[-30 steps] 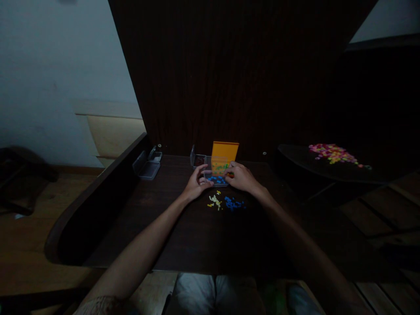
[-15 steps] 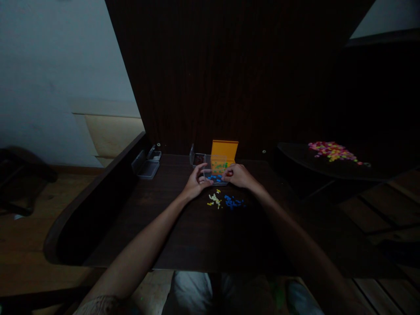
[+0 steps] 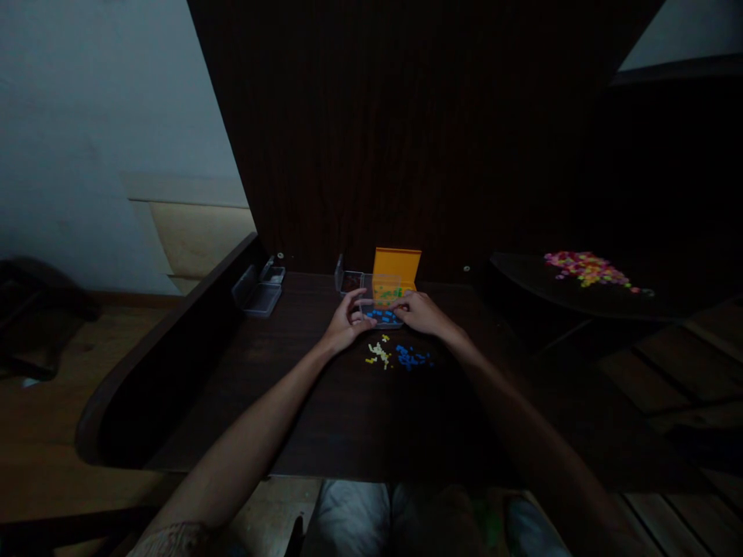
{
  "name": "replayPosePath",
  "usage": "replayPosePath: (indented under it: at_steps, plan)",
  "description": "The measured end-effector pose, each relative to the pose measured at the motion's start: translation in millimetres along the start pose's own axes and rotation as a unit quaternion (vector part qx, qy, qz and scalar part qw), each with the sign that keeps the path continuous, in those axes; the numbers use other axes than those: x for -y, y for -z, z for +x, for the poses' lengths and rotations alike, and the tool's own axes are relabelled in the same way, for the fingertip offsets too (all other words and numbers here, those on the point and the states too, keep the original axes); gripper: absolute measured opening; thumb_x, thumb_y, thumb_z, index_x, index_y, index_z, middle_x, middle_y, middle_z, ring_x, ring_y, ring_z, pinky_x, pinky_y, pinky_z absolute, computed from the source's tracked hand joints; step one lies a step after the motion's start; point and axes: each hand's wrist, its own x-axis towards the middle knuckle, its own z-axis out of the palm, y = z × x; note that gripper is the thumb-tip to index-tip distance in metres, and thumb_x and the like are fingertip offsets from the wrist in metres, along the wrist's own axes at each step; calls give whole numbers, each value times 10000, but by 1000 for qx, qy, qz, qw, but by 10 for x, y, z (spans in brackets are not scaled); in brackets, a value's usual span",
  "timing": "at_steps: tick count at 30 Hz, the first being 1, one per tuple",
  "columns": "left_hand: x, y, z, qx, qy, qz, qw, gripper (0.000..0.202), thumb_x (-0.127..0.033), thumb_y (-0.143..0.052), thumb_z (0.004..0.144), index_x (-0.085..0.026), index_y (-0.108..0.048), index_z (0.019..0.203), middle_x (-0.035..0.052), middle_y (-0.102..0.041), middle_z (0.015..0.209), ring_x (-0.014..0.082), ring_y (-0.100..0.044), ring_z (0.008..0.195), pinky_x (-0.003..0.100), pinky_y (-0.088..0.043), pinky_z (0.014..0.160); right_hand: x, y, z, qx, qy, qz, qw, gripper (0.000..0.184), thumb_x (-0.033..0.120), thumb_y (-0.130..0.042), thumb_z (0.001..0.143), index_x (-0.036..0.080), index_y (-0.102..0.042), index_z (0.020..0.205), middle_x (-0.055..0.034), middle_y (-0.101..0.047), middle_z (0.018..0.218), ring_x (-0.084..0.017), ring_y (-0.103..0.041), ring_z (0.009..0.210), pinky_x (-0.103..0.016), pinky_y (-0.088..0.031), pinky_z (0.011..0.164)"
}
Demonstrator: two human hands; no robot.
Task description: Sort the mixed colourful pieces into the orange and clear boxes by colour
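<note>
A small clear plastic box [image 3: 380, 325] with several blue pieces [image 3: 383, 316] inside stands on the dark desk. My left hand [image 3: 344, 321] is closed on its left end, thumb at the near side and fingers behind. Over the box's right end is my right hand [image 3: 422, 313], its index finger reaching across the rim and the other fingers curled. Anything between those fingers is too small and dark to make out. Just in front of the box lie a pile of pale yellow pieces [image 3: 379, 355] and a pile of blue pieces [image 3: 411, 357].
Behind the box stands an open orange case [image 3: 398, 263] with green pieces. Left of it is a clear box [image 3: 351, 281] with dark contents. Open clear boxes [image 3: 261, 299] sit by the desk's raised left side. A colourful heap [image 3: 589, 268] lies on a side shelf [image 3: 522, 278].
My right hand's index finger has stretched out over the box from a closer pinch. My left hand and the box have stayed in place.
</note>
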Motion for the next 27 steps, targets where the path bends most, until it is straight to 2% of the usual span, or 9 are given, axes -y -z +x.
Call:
replayPosePath:
  at_steps: [4,8,13,15,16,18,20,24,27]
  plan:
    - [-12,-6,-10,2,2,-2,1000,759,-159,-818,626,-226,-456,1289,97,-558,1229,68,-624,709,286,-541,769,-29,32,-58,-27,25,37,999,246,124,-566,847,195,-770,964,-38,-667,825,-152,-586,731,-269,-461,718]
    - [-8,-6,0,-8,4,3,1000,759,-158,-824,616,-226,-462,1280,92,-566,1222,71,-627,715,282,-537,767,-129,51,-201,-57,47,132,989,223,262,-567,895,171,-736,1009,-36,-637,829,-143,-560,700,-265,-448,663]
    - [9,1,18,-15,11,7,1000,760,-167,-827,610,-230,-461,1273,86,-572,1221,56,-612,693,269,-532,750,-281,-4,-587,-13,26,170,985,333,419,-605,873,165,-701,1066,-58,-626,908,-156,-580,712,-289,-493,653]
    - [9,3,17,-19,13,7,1000,760,-166,-826,610,-224,-461,1274,83,-571,1218,48,-607,684,260,-530,746,-311,-31,-777,32,31,156,987,377,436,-651,841,179,-686,1115,-83,-636,1007,-181,-617,810,-322,-528,735]
    - [8,3,15,-21,14,7,1000,758,-164,-825,610,-222,-461,1274,81,-572,1216,45,-606,681,255,-529,743,-318,-43,-866,46,43,146,987,400,436,-677,825,191,-680,1140,-96,-637,1084,-203,-626,914,-351,-528,829]
    - [3,2,11,-23,15,7,1000,751,-162,-823,613,-218,-465,1271,80,-576,1211,44,-604,681,244,-527,733,-319,-69,-1019,63,66,122,988,473,440,-704,812,220,-644,1227,-109,-608,1246,-249,-573,1141,-419,-463,1007]
    - [-2,0,8,-26,15,7,1000,743,-161,-823,615,-215,-471,1267,81,-580,1209,48,-607,687,241,-529,727,-318,-98,-1121,68,71,107,989,560,439,-688,833,240,-564,1342,-115,-525,1403,-276,-474,1301,-471,-387,1100]
    - [-7,-1,7,-35,12,12,999,733,-159,-822,614,-214,-477,1259,82,-592,1193,53,-603,675,244,-531,712,-327,-147,-1183,83,71,95,989,563,400,-609,905,252,-472,1431,-100,-424,1511,-288,-344,1421,-514,-319,1155]
    - [-6,3,5,-32,10,22,999,728,-163,-819,619,-215,-483,1263,80,-590,1193,43,-587,658,245,-526,713,-316,-145,-1170,76,83,84,990,483,357,-582,927,256,-519,1395,-92,-482,1470,-282,-391,1395,-505,-349,1145]
